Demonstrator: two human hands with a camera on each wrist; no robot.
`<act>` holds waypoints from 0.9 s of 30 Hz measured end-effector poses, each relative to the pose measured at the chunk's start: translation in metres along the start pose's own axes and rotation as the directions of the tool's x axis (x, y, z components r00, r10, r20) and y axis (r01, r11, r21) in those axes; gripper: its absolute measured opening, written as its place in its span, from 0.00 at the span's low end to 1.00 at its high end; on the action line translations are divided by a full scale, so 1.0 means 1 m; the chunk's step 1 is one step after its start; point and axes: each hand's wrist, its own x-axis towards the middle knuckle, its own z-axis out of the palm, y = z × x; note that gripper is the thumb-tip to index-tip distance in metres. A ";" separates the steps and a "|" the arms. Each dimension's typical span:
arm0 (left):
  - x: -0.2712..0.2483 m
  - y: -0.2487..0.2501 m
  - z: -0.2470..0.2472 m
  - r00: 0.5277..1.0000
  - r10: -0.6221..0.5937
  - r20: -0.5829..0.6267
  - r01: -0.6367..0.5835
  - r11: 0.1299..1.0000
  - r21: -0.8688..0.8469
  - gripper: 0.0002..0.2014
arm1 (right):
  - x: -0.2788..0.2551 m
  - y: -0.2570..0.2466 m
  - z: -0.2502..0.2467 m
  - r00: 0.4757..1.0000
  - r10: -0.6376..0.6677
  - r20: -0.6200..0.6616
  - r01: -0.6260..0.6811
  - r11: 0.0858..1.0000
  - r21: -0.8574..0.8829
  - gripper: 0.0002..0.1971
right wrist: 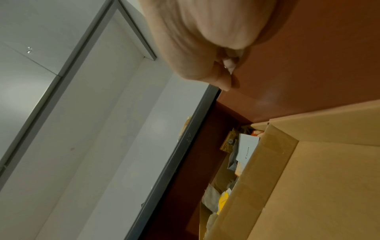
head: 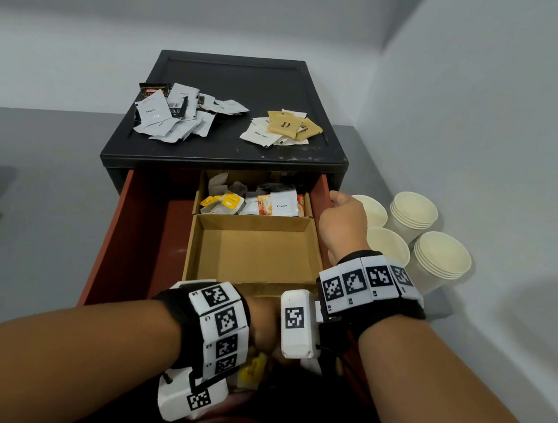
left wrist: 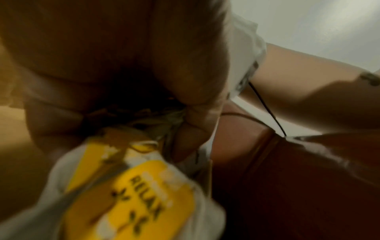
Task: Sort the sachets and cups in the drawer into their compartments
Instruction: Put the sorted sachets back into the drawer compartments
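Sachets (left wrist: 131, 199), yellow and white, bunched at the near end of the drawer (head: 138, 231), directly under the left hand's (head: 263, 327) fingertips (left wrist: 185, 146); fingers curled down onto the bunch, apparently pinching it, though blur leaves the exact hold unclear. Long axis of the top sachet runs away from the fingers toward the wrist. Left hand nearer by far. Empty cardboard compartment (head: 253, 246) just beyond the fingers; farther compartment (head: 254, 202) holds mixed sachets. Right hand (head: 342, 218) well apart, fingers curled over the drawer's right wall. Paper cups (head: 438, 259) outside, beside that hand. More sachets (head: 174, 110) lie on the cabinet top (head: 236, 79).
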 end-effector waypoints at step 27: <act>-0.049 -0.088 -0.060 0.695 -0.383 -0.608 -0.651 0.022 -0.759 0.08 | -0.086 0.007 0.057 0.395 0.342 0.853 0.856 0.199 -0.477 0.12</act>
